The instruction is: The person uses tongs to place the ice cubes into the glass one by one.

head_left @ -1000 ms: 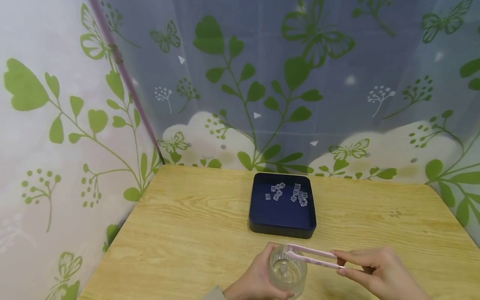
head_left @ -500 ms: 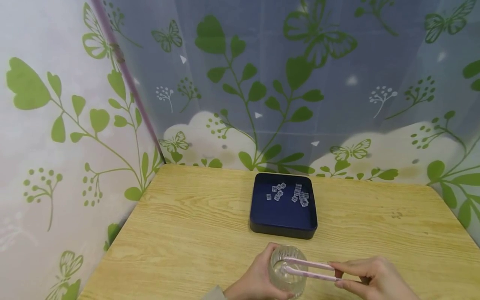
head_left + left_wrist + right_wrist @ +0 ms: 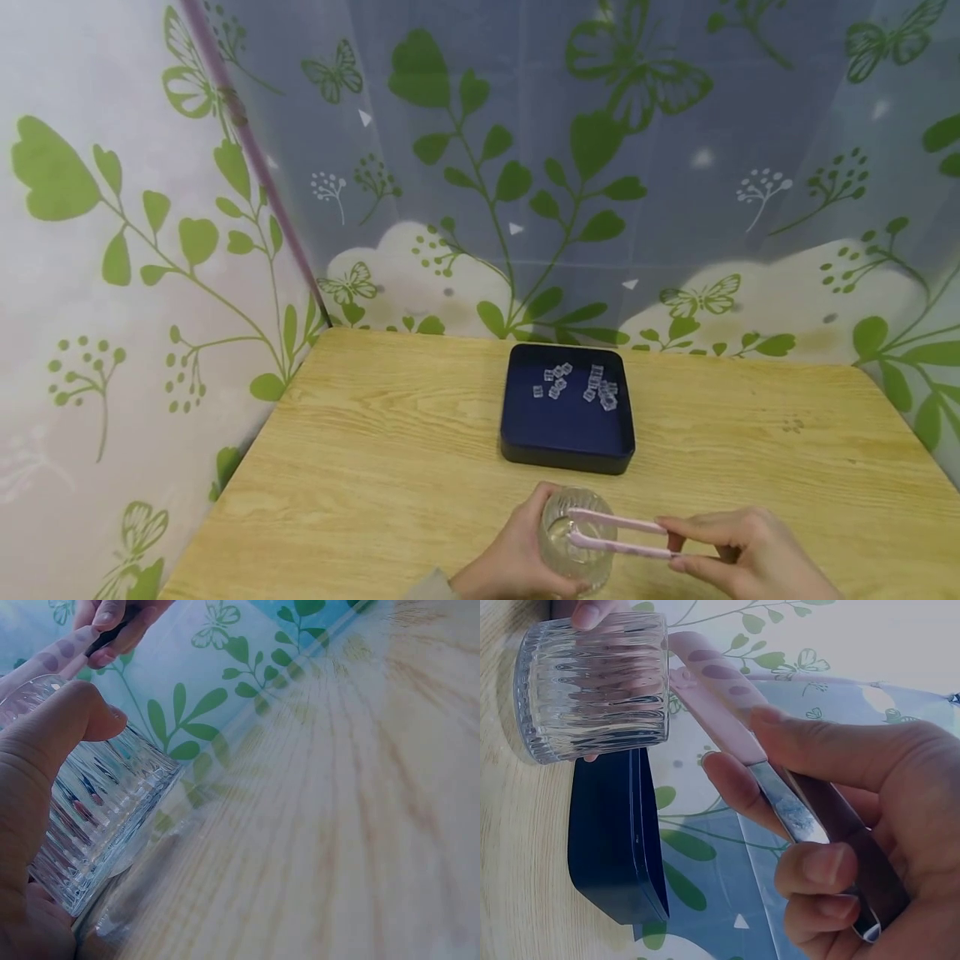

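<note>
A clear ribbed glass point(image 3: 576, 567) stands near the table's front edge, and the left hand point(image 3: 517, 550) grips its left side. In the left wrist view the thumb of that hand point(image 3: 45, 750) lies over the glass point(image 3: 112, 795). Pink tongs point(image 3: 622, 547) are pinched in the right hand point(image 3: 750, 550), their tips at the mouth of the glass and a little apart. Seen from the right wrist, the right hand point(image 3: 877, 802) curls round the metal end of the tongs point(image 3: 724, 724). Whether anything lies inside the glass, I cannot tell.
Beyond the glass, a dark blue square tray point(image 3: 562, 460) holds several small clear cubes point(image 3: 596, 383), in two loose groups. The wooden table point(image 3: 375, 433) reaches back to a leaf-patterned cloth point(image 3: 450, 275); another cloth hangs at the left.
The tongs have dropped slightly from the far rim into the mouth of the glass, and the right hand shifted a little left. The left hand keeps its grip on the glass.
</note>
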